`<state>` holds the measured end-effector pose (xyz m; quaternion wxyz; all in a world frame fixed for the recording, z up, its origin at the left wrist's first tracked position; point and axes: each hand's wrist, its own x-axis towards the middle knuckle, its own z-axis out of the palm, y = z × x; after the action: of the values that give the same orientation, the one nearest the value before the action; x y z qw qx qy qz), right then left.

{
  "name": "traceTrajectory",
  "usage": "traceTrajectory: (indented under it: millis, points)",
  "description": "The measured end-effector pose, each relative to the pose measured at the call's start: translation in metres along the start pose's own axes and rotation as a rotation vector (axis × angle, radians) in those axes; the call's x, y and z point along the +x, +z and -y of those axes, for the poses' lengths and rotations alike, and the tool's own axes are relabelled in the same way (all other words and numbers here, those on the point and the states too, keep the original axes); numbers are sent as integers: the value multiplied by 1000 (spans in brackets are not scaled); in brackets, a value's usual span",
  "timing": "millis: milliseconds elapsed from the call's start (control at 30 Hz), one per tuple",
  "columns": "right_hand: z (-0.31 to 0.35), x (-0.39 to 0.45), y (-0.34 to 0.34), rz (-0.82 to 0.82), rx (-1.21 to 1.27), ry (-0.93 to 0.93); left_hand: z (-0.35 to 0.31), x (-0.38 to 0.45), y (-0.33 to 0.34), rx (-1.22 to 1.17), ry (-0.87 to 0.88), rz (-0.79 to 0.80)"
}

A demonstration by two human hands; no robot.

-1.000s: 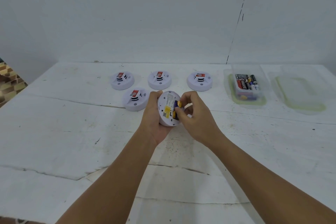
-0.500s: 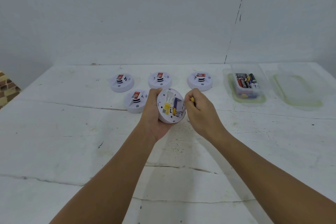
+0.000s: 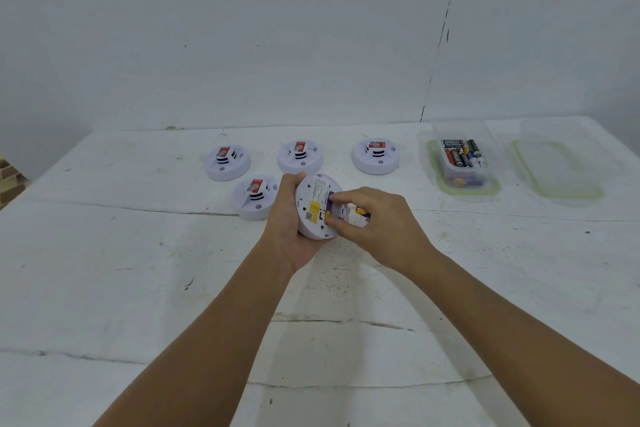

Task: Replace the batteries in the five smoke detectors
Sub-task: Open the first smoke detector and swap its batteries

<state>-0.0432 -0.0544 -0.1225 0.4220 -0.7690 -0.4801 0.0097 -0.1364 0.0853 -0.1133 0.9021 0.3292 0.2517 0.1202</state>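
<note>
My left hand (image 3: 289, 218) grips a white round smoke detector (image 3: 313, 210) from its left side, tilted so the labelled back faces me. My right hand (image 3: 377, 222) reaches in from the right, with forefinger and thumb pinching a purple battery (image 3: 331, 202) in the open compartment. A yellow-and-blue battery (image 3: 361, 210) shows just beyond my right knuckles; I cannot tell whether it lies on the table or sits in my fingers. Several other detectors rest face up: three in a back row (image 3: 227, 162) (image 3: 299, 157) (image 3: 375, 157) and one (image 3: 254, 197) just left of my left hand.
A clear plastic box (image 3: 424, 149) with several loose batteries stands at the back right, and its lid (image 3: 557, 168) lies to the right of it. The white table (image 3: 138, 270) has cracks across it. A white wall rises behind.
My right hand pulled a yellow-tipped battery out and away to the right, then came back to the compartment. The detector stays in my left hand.
</note>
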Motion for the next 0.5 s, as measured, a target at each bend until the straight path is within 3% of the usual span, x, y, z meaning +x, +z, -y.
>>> traceTrajectory:
  millis: [500]
  points:
    - [-10,1,-4,10,-49,-32,-4,1,14,203,-40,-79]
